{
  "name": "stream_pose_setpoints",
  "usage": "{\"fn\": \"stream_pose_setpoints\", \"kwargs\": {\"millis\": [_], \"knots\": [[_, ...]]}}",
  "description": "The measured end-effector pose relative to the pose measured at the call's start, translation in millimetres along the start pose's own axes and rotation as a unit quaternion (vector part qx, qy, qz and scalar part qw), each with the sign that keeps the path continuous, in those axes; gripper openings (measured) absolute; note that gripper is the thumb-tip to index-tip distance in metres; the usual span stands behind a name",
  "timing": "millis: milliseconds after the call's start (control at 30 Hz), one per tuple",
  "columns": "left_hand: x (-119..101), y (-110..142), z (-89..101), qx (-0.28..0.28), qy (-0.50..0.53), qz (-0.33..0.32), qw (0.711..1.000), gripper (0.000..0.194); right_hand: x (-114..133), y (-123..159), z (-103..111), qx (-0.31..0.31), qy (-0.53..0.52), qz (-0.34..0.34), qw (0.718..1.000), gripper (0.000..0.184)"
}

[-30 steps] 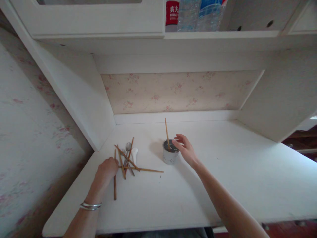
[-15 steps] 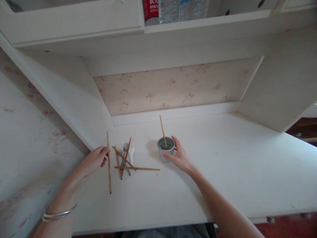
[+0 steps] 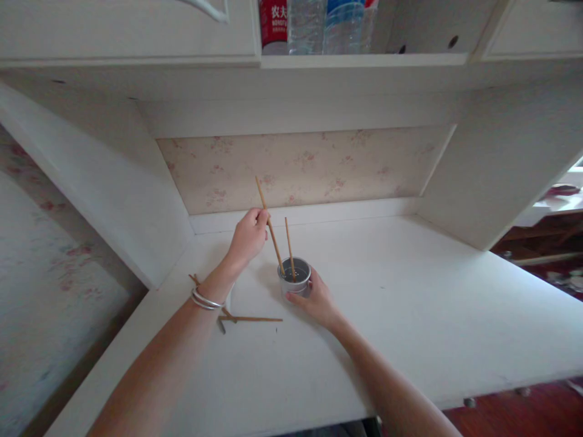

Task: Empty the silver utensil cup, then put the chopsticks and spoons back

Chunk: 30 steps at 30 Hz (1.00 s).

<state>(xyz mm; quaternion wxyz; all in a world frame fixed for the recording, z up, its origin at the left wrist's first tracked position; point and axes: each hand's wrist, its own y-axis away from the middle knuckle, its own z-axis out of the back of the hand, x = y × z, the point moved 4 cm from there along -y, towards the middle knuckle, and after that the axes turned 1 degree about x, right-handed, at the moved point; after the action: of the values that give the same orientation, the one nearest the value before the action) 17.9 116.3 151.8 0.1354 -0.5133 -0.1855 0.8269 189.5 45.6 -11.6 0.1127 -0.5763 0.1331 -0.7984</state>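
Observation:
My left hand (image 3: 248, 233) is closed around a wooden chopstick (image 3: 269, 224), held tilted with its lower tip at the rim of a small metal holder (image 3: 295, 279). Another chopstick (image 3: 290, 247) stands inside the holder. My right hand (image 3: 316, 297) grips the holder's near side, fingers wrapped around it. A pile of chopsticks and cutlery (image 3: 237, 317) lies on the white desk (image 3: 410, 315), mostly hidden behind my left forearm.
White cabinet walls flank the desk on the left (image 3: 113, 182) and right (image 3: 501, 164). Floral wallpaper (image 3: 296, 164) backs the alcove. A shelf above holds water bottles (image 3: 319, 24).
My left hand has lifted one chopstick from the pile and carried it right, over to the holder. My right hand stays on the holder.

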Motion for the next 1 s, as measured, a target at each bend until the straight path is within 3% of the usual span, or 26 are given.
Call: {"fn": "stream_pose_setpoints", "kwargs": {"millis": [167, 300, 533, 700, 833, 1000], "knots": [[30.3, 7.2, -35.2, 0.028, -0.058, -0.009, 0.998, 0.03, 5.5, 0.1, -0.1, 0.004, 0.026, 0.013, 1.0, 0.076], [45.7, 25.0, -51.2, 0.054, -0.108, -0.013, 0.993, 0.029, 10.3, 1.3, 1.6, 0.01, 0.026, 0.016, 0.999, 0.075], [51.4, 42.7, -56.3, 0.07, -0.165, -0.062, 0.982, 0.032, 11.1, 1.7, -0.8, 0.012, 0.018, 0.0, 1.0, 0.077], [48.2, 43.5, -54.3, 0.082, -0.169, -0.054, 0.981, 0.034, 11.5, 1.8, -2.4, 0.012, 0.027, -0.006, 1.0, 0.075], [48.3, 49.1, -54.9, 0.084, -0.129, -0.027, 0.988, 0.036, 9.1, 3.7, -3.0, 0.003, 0.031, -0.016, 0.999, 0.078], [54.6, 78.4, -60.1, 0.058, 0.044, 0.044, 0.996, 0.045, 10.8, 5.7, -8.0, -0.009, 0.001, -0.005, 1.0, 0.076]]}}
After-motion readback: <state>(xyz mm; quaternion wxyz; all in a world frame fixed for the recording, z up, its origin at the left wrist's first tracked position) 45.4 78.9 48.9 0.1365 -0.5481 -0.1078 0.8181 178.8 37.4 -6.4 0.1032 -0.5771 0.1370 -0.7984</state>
